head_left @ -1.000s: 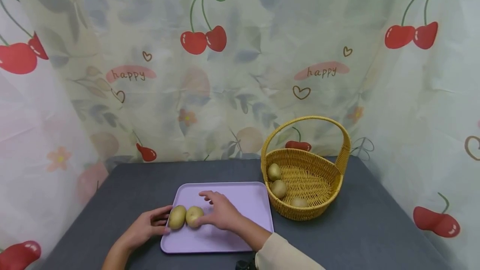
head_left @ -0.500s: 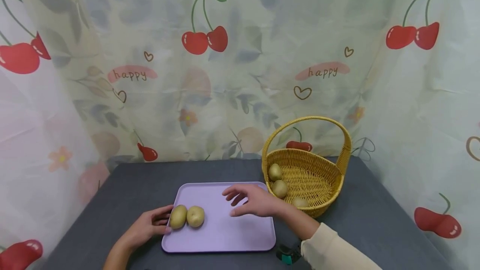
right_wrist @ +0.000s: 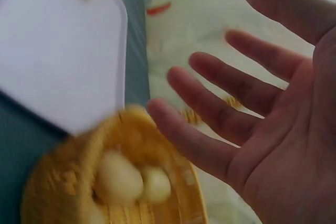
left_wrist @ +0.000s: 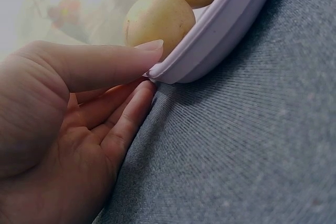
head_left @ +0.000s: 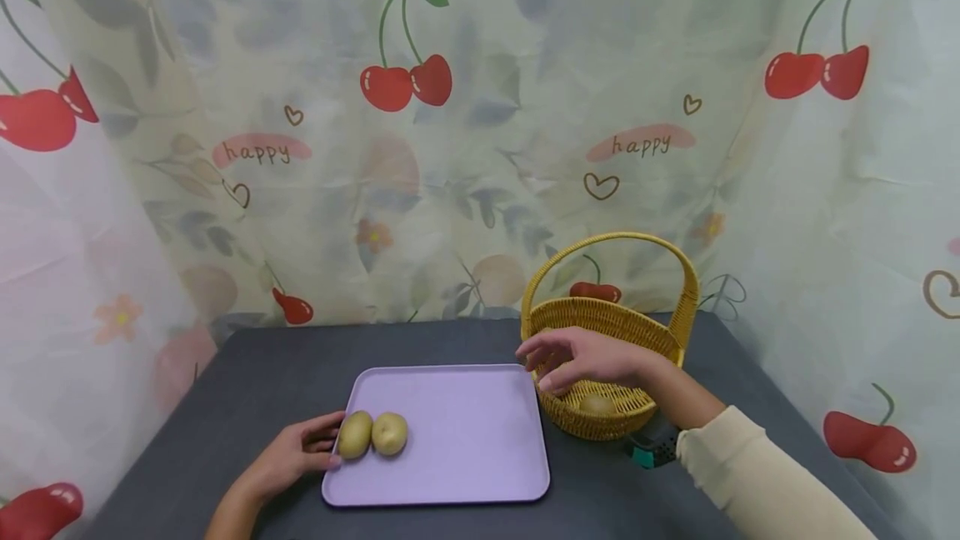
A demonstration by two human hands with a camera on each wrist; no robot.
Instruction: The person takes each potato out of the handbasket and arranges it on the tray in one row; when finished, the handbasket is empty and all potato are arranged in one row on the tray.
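Two potatoes lie side by side at the left end of a lilac tray (head_left: pixel 480 448): an oval one (head_left: pixel 355 435) and a rounder one (head_left: pixel 390 434). At the tray's left edge my left hand (head_left: pixel 285 458) pinches the rim, thumb (left_wrist: pixel 113 61) on top and fingers against the outer side. My right hand (head_left: pixel 588 357) hovers over the left part of a wicker basket (head_left: pixel 633 322), fingers spread and holding nothing, as the right wrist view shows. Inside the basket lie several potatoes; one potato (head_left: pixel 597 404) shows in the head view, while my right hand hides the others.
The basket's tall arched handle (head_left: pixel 618 237) rises behind my right hand. A dark grey cloth (head_left: pixel 292 357) covers the table. A curtain (head_left: pixel 480 148) with printed cherries hangs behind and at both sides.
My right hand has moved from beside the rounder potato, rightward across the tray, to over the basket. The left hand, both potatoes and the tray have stayed in place.
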